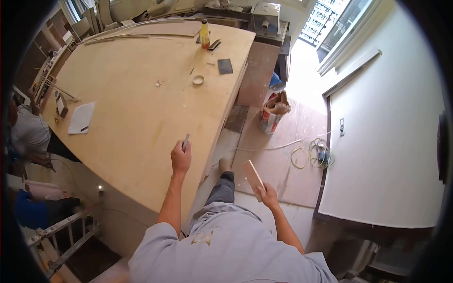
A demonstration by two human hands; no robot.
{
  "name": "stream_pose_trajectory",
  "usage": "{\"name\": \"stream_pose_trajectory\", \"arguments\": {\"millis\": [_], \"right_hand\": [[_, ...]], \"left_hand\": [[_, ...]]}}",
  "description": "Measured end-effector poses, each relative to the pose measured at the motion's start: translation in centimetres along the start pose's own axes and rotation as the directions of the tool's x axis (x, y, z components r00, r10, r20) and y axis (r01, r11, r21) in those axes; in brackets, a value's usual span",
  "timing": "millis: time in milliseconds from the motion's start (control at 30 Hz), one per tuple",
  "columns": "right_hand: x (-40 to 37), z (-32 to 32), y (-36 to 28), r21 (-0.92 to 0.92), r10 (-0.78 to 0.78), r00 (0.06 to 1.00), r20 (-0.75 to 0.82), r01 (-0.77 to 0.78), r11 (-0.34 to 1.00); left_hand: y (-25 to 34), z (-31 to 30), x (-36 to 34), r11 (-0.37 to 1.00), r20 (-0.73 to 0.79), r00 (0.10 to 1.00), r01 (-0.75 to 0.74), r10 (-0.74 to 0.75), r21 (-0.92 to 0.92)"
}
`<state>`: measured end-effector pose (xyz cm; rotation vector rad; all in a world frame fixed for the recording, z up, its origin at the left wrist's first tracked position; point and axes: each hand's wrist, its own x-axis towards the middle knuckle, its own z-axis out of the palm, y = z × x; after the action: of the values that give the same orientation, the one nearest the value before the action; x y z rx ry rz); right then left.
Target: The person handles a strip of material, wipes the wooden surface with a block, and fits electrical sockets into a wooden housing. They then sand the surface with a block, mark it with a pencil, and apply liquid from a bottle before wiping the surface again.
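My left hand [181, 158] is closed around a small flat grey strip [186, 140], whose end sticks up past the fingers; its exact kind does not show. That hand is over the near right part of the big wooden table [127, 108]. Lower and to the right, my right hand [269, 195] grips a short flat wooden board [252, 174] by its near end. The board tilts up and away, beyond the table's right edge and over the floor.
On the table lie a yellow bottle [204, 35], a roll of tape [198, 80], a dark square sheet [225, 66] and white paper [81, 118]. A torn-topped bucket [274, 113] and coiled cable [321, 153] are on the floor. Another person [30, 129] is at the left.
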<state>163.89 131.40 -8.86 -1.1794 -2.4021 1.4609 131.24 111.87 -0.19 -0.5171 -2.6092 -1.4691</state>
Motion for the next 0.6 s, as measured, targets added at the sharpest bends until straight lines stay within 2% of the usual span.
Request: {"name": "stream_pose_trajectory", "arguments": {"millis": [67,100,167,200,233,267,300,367,400,433,500,600], "right_hand": [[2.6,-1.9,1.0,-0.027,0.033,0.999,-0.014,-0.034,0.999],[4.5,-2.3,4.5,0.021,0.102,0.995,0.011,-0.103,0.994],[6.4,-6.4,0.4,0.113,0.27,0.963,0.028,-0.271,0.956],[6.7,-7.7,-1.4,0.167,0.363,0.93,0.051,-0.367,0.915],[8.2,-7.9,1.0,0.352,0.405,0.912,0.063,-0.4,0.846],[10.1,-8.4,2.5,0.355,0.407,0.912,0.052,-0.398,0.846],[12.0,-8.8,3.2,0.355,0.402,0.914,0.047,-0.392,0.849],[15.3,-9.8,-2.5,0.578,0.282,0.959,0.032,-0.248,0.778],[17.0,-10.0,-5.9,0.67,0.249,0.967,0.06,-0.224,0.707],[18.6,-9.8,-9.5,0.755,0.209,0.974,0.086,-0.2,0.624],[23.5,-8.8,-17.7,0.765,0.012,0.99,0.142,-0.117,0.634],[28.9,-6.0,-21.5,0.607,-0.244,0.943,0.227,0.059,0.792]], "left_hand": [[0.7,3.0,4.5,1.0,-0.021,1.0,-0.014,0.014,-0.024],[1.3,4.7,7.1,1.0,-0.026,1.0,0.004,-0.005,-0.026],[2.0,7.9,11.6,0.999,0.01,0.999,0.046,-0.046,-0.011],[2.2,9.4,13.7,1.0,-0.002,1.0,-0.015,0.015,-0.016],[2.9,10.6,15.7,1.0,0.085,0.996,-0.005,0.004,0.005],[3.4,11.8,17.3,1.0,0.154,0.988,0.004,-0.009,0.03],[3.4,13.5,18.2,0.992,0.283,0.959,0.05,-0.016,-0.114],[4.3,17.0,19.2,0.911,0.497,0.868,0.19,0.019,-0.367],[7.7,16.5,19.2,0.907,0.694,0.717,0.333,-0.065,-0.259],[5.7,19.3,18.4,0.863,0.74,0.67,0.344,0.051,-0.371],[10.8,19.5,17.0,0.855,0.783,0.62,0.435,-0.059,-0.281],[12.1,18.5,17.4,0.611,0.791,0.582,0.7,-0.188,-0.369]]}}
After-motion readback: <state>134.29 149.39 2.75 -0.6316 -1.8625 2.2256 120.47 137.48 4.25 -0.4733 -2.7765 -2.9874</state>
